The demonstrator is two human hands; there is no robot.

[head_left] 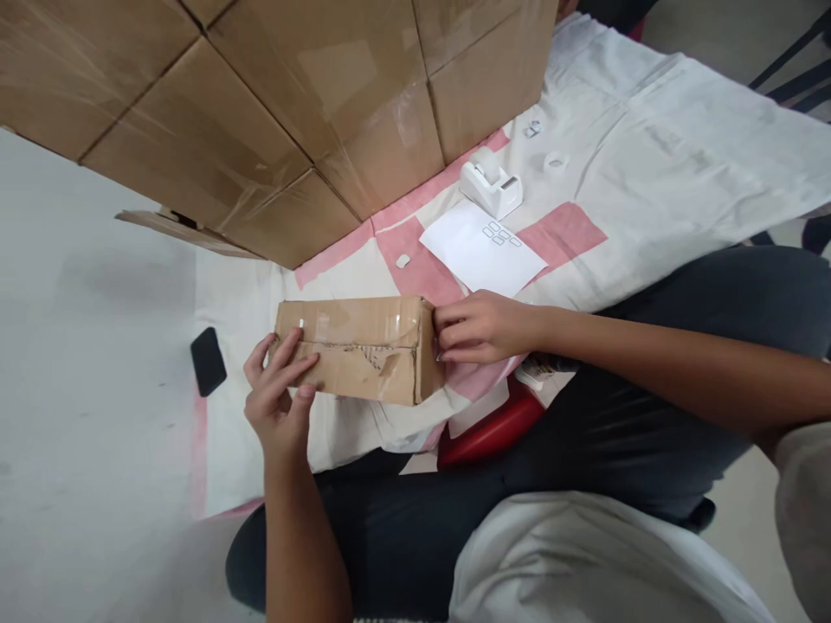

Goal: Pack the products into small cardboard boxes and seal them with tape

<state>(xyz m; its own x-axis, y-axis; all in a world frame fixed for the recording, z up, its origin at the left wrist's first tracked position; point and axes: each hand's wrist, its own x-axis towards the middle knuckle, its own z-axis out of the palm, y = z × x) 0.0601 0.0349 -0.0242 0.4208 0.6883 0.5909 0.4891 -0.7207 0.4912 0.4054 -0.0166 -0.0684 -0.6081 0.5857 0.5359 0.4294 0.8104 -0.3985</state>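
A small taped cardboard box (363,344) lies on a white and pink cloth (649,147) in front of me. My left hand (280,394) grips its left end, fingers curled over the top and thumb on the near side. My right hand (479,327) presses against the right end with fingers bent at the edge. The brown tape along the box's top is torn and wrinkled.
Large stacked cardboard boxes (273,104) fill the far left. A white tape dispenser (491,183), a sheet of paper with small labels (484,247) and a small white piece (402,260) lie on the cloth. A black phone (208,361) rests left. A red object (490,431) sits by my legs.
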